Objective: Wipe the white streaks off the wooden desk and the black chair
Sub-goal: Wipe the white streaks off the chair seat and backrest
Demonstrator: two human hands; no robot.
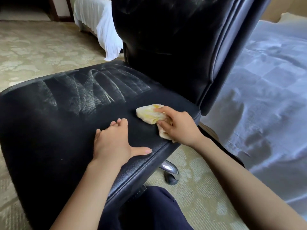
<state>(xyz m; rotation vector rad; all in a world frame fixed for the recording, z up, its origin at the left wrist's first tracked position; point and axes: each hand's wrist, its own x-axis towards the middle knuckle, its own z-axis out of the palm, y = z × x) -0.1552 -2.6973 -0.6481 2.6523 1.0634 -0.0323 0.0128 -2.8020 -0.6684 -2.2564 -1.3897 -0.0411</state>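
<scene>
The left hand [113,143] lies flat, fingers spread, on the near right part of the black chair [69,133] seat (smooth leather), while the right hand [178,126] grips a crumpled yellowish cloth [149,113] pressed against the seat. Powdery white streaks [86,92] fan across the far left.

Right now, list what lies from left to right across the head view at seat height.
Patterned carpet → white streaks → cloth → right hand → pale bed cover. The left hand lies below the streaks' span, so it is left out.
</scene>
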